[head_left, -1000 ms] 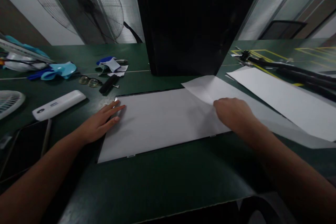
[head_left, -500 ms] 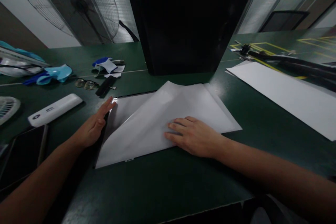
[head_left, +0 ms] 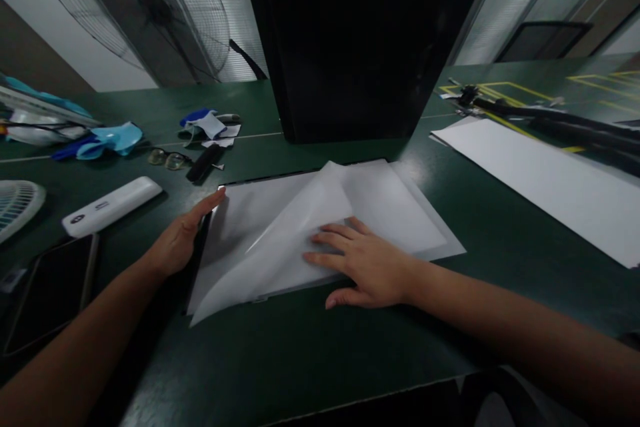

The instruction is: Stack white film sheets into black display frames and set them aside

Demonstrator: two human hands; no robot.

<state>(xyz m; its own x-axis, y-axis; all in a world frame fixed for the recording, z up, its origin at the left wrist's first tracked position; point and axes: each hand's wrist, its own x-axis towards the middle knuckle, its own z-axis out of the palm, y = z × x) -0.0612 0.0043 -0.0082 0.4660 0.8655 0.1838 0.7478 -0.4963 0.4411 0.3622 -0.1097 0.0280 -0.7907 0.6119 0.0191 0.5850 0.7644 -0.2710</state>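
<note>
A thin white sheet (head_left: 280,240) lies folded over a flat white panel with a dark edge (head_left: 395,203) on the green table. My right hand (head_left: 363,263) rests flat on the sheet near its front edge, fingers stretched out and pointing left. My left hand (head_left: 183,240) lies against the panel's left edge, fingers straight and pointing toward its far left corner. Neither hand grips anything.
A tall black box (head_left: 360,47) stands just behind the panel. To the left lie a white remote-like bar (head_left: 113,205), glasses (head_left: 167,159), a black marker (head_left: 204,163), blue cloths (head_left: 107,137) and a tablet (head_left: 47,293). A long white sheet (head_left: 540,180) lies right.
The right hand dragged the loose sheet from the right side across the panel to the left, folding it over. The sheet's lower left corner now hangs past the panel's front edge. The left hand barely moved.
</note>
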